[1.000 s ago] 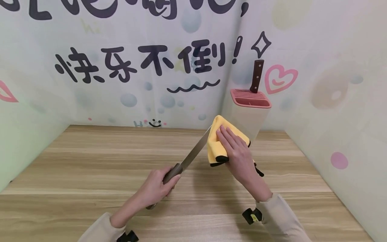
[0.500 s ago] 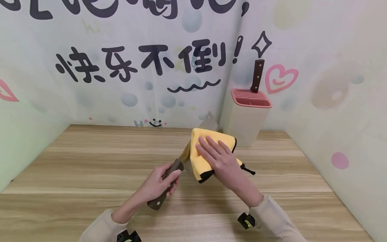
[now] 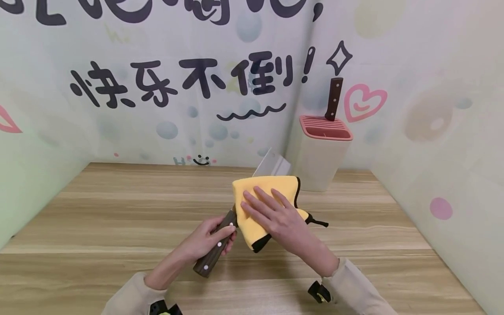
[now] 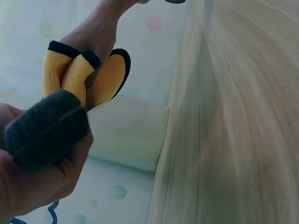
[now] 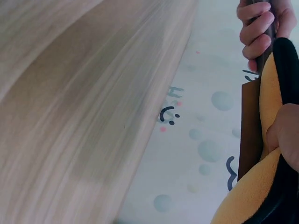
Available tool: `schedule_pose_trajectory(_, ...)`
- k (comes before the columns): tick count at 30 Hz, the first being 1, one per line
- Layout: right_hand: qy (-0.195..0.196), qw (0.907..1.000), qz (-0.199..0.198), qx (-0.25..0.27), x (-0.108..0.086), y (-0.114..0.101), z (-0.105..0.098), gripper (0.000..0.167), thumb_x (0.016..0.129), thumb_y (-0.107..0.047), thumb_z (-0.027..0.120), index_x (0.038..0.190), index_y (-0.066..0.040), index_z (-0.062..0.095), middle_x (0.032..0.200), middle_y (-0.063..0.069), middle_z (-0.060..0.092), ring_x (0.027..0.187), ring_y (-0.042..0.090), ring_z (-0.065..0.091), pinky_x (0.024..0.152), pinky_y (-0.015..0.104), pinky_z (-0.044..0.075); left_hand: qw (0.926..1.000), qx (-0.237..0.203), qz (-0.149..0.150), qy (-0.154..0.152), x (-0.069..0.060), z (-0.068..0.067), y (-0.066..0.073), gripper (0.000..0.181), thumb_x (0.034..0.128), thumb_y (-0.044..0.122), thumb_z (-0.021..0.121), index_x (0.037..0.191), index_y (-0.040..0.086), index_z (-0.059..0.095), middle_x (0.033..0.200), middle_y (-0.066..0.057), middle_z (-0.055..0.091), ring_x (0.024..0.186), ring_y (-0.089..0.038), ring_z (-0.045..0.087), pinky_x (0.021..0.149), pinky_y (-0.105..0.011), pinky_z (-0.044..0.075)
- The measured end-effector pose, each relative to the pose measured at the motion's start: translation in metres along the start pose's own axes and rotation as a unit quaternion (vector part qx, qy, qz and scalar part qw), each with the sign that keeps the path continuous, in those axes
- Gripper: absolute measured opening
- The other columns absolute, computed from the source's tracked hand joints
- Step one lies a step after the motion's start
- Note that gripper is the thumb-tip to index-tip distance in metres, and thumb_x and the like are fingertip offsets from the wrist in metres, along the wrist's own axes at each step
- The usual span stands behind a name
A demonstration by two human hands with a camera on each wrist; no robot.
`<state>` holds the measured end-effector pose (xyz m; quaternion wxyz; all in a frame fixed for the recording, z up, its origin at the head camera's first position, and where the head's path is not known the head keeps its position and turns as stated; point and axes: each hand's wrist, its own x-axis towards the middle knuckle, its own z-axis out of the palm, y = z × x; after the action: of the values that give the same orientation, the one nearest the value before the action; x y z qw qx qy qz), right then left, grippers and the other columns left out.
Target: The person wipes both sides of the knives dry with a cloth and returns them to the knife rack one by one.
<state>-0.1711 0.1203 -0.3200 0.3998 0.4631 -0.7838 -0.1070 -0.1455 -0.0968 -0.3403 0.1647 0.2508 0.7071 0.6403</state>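
Two hands hover above the wooden table (image 3: 98,227): the left hand (image 3: 206,238) grips the handle of a slanted knife (image 3: 210,259), and the right hand (image 3: 281,221) holds a yellow cloth (image 3: 289,188) over its blade, fingers extended, thumb against the fabric. How far the cloth wraps round is hard to tell. The blade's end shows beyond it, near the knife block (image 3: 320,164).

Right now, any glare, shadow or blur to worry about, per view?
Head: mostly clear; soft shadow on the table below the yellow cloth, pale bright band on the blade. Left wrist: dimmer, knife handle looming and blurred. Right wrist: table grain soft and streaky, blade dark brown without bright glare.
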Motion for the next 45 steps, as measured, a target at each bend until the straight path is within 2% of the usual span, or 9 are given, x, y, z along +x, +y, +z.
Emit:
schedule_pose_trajectory(3,-0.013,0.9998,-0.011,0.007,-0.001,0.000,-0.002,0.043,0.085,-0.003,0.042,0.126,-0.015,0.049,0.135,0.003,0.043,0.126,0.023,0.036,0.099,0.044,0.033,0.9994,-0.022,-0.024,-0.005,0.000,0.000,0.000,0.026,0.0957,0.016,0.041,0.094,-0.009,0.044,0.074,-0.005,0.050,0.057,-0.007,0.050,0.052,-0.022,0.047)
schedule_pose_trajectory(7,-0.020,0.9993,-0.031,0.003,-0.002,0.000,-0.003,0.046,0.085,-0.003,0.040,0.128,-0.018,0.047,0.137,0.002,0.040,0.126,0.023,0.035,0.100,0.044,0.032,0.9979,-0.046,-0.047,0.003,0.000,0.001,0.000,0.026,0.0958,0.020,0.041,0.091,-0.006,0.043,0.070,-0.002,0.047,0.054,-0.006,0.046,0.049,-0.019,0.042)
schedule_pose_trajectory(11,-0.020,0.9983,-0.054,-0.009,-0.002,0.001,-0.004,0.047,0.086,-0.005,0.037,0.130,-0.020,0.045,0.137,0.001,0.039,0.127,0.023,0.035,0.101,0.044,0.030,0.9973,-0.046,-0.056,0.012,0.000,0.001,0.000,0.029,0.0947,0.023,0.044,0.093,-0.006,0.042,0.066,-0.001,0.045,0.052,-0.006,0.043,0.047,-0.018,0.039)
schedule_pose_trajectory(17,-0.029,0.9971,-0.069,-0.018,-0.002,0.002,-0.007,0.049,0.084,-0.007,0.043,0.131,-0.021,0.043,0.138,0.000,0.038,0.127,0.023,0.033,0.102,0.043,0.029,0.9972,-0.034,-0.063,0.020,0.002,0.001,0.001,0.031,0.0925,0.025,0.049,0.097,-0.005,0.042,0.062,0.000,0.044,0.049,-0.005,0.042,0.046,-0.018,0.038)
schedule_pose_trajectory(24,-0.030,0.9981,-0.053,0.007,0.001,0.003,-0.008,0.049,0.082,-0.007,0.050,0.129,-0.021,0.047,0.136,0.000,0.041,0.127,0.022,0.034,0.102,0.043,0.030,0.9967,-0.033,-0.069,0.027,0.003,0.000,0.004,0.030,0.0927,0.029,0.047,0.086,0.000,0.042,0.060,0.000,0.044,0.047,-0.006,0.042,0.044,-0.018,0.039)
schedule_pose_trajectory(30,-0.030,0.9981,-0.034,0.042,0.004,0.004,-0.008,0.052,0.079,-0.004,0.057,0.128,-0.020,0.048,0.136,0.001,0.041,0.126,0.022,0.035,0.101,0.044,0.030,0.9957,-0.034,-0.080,0.033,0.005,-0.002,0.009,0.036,0.0926,0.036,0.045,0.084,0.001,0.041,0.061,0.000,0.043,0.045,-0.006,0.041,0.042,-0.018,0.040)
schedule_pose_trajectory(36,-0.021,0.9986,-0.025,0.041,0.008,0.007,-0.008,0.055,0.075,-0.003,0.064,0.126,-0.019,0.050,0.135,0.001,0.043,0.125,0.021,0.037,0.100,0.043,0.032,0.9961,-0.019,-0.082,0.026,0.007,-0.007,0.013,0.037,0.0931,0.036,0.044,0.078,0.002,0.041,0.058,0.000,0.043,0.043,-0.007,0.041,0.041,-0.019,0.040)
schedule_pose_trajectory(39,-0.016,0.9986,-0.013,0.048,0.009,0.008,-0.008,0.054,0.075,-0.002,0.064,0.125,-0.019,0.052,0.134,0.001,0.044,0.124,0.021,0.039,0.098,0.043,0.034,0.9967,-0.013,-0.078,0.020,0.007,-0.009,0.015,0.036,0.0936,0.035,0.043,0.081,0.001,0.042,0.058,-0.001,0.044,0.043,-0.007,0.042,0.040,-0.020,0.041)
schedule_pose_trajectory(45,-0.014,0.9973,0.011,0.072,0.011,0.010,-0.008,0.054,0.074,0.004,0.063,0.123,-0.018,0.054,0.132,0.000,0.046,0.122,0.021,0.041,0.096,0.043,0.036,0.9967,-0.004,-0.080,0.015,0.007,-0.011,0.018,0.037,0.0938,0.034,0.043,0.095,-0.003,0.045,0.061,-0.001,0.045,0.043,-0.007,0.043,0.040,-0.020,0.042)
